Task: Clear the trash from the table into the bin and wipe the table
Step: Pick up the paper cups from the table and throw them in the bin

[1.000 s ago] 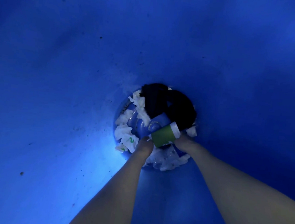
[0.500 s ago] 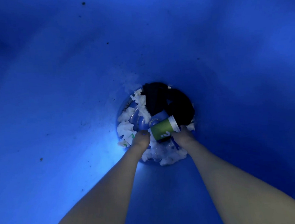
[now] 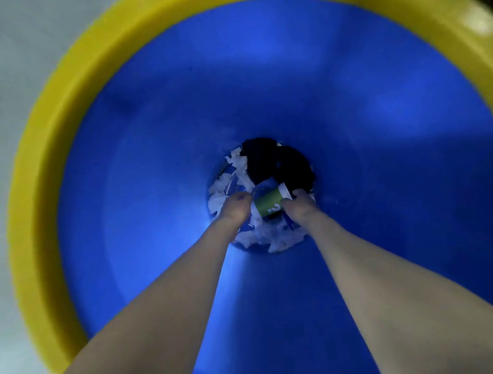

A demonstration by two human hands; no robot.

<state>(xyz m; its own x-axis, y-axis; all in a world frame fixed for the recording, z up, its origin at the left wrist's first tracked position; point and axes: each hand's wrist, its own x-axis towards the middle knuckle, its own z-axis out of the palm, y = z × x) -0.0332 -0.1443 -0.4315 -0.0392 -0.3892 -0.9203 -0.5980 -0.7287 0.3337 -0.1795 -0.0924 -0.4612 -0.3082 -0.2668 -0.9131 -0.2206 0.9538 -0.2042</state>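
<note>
I am reaching both arms deep into the bin (image 3: pixel 363 113), blue inside with a yellow rim, and my right hand (image 3: pixel 298 207) is curling round the green paper cup (image 3: pixel 268 204), which is lying tilted at the bottom on the crumpled white paper (image 3: pixel 267 238). My left hand (image 3: pixel 235 208) is resting just left of the cup with fingers bunched; whether it is pinching anything, I cannot tell. If I am squeezing too hard, the cup could crush or spill any dregs. A black bundle (image 3: pixel 273 165) is lying at the far side, touching the cup's white lip, and could snag. The deep, dim walls are hiding my fingertips.
</note>
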